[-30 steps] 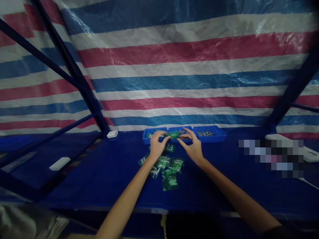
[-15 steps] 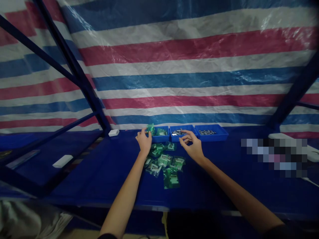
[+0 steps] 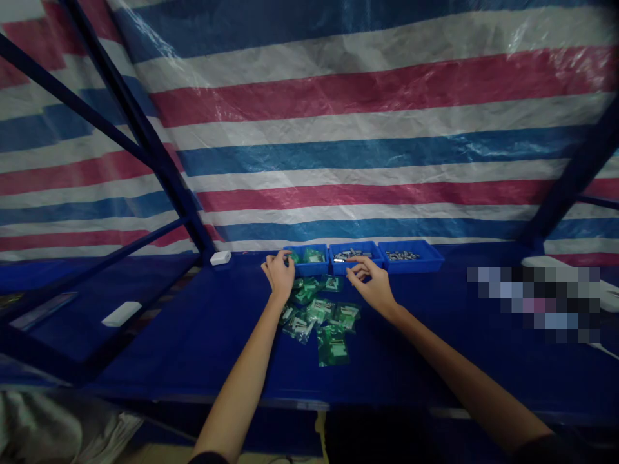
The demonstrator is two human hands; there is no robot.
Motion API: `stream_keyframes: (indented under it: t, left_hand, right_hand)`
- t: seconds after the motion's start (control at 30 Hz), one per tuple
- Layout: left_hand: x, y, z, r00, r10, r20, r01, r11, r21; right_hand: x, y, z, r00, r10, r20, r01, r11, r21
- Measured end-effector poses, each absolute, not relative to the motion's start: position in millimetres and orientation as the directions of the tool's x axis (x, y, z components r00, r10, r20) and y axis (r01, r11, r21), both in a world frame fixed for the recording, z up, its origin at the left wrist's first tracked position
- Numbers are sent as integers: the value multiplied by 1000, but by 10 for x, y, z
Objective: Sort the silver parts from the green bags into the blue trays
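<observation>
My left hand (image 3: 279, 274) is at the left rim of the left blue bin (image 3: 307, 269), its fingers closed on a small green plastic bag (image 3: 293, 257), partly hidden by the fingers. Another green bag (image 3: 314, 256) lies in that bin. Over the front of the middle blue bin (image 3: 337, 269), my right hand (image 3: 370, 280) has its fingers curved and apart, with nothing visible between them. Small metal parts (image 3: 355, 252) lie in this bin. Several green bags with pale pieces inside (image 3: 319, 311) are spread on the blue table between my forearms.
A third blue bin (image 3: 425, 265) with small metal parts (image 3: 401, 256) stands to the right. White boxes (image 3: 220, 258) are at the left, and a white device (image 3: 602, 293) is at the far right beside a blurred patch. Blue frame posts (image 3: 167, 171) and a striped sheet (image 3: 362, 154) bound the table.
The green bag at my left fingertips has gone from standing above the bin's rim to lower inside it. My right hand has barely moved.
</observation>
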State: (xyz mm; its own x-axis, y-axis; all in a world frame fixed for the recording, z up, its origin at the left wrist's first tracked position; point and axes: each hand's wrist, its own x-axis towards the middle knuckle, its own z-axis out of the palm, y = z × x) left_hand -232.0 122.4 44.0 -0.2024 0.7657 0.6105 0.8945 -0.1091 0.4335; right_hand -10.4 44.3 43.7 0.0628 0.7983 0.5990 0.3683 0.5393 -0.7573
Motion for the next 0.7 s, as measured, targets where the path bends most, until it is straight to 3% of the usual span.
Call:
stream_keyframes:
  t: [0.37, 0.53, 0.7]
  left_hand:
    - [-2282, 1189, 428, -134, 748, 650, 931, -130, 342]
    - [-2230, 1142, 476, -10, 854, 519, 951, -152, 269]
    - [-2224, 1127, 472, 34, 864, 503, 966, -157, 204]
  right_hand:
    - [-69, 508, 363, -72, 861, 503, 519, 463, -719]
    - [-43, 503, 345, -176, 918, 357, 714, 368, -596]
    - [12, 511, 341, -148, 945, 292, 791, 290, -539]
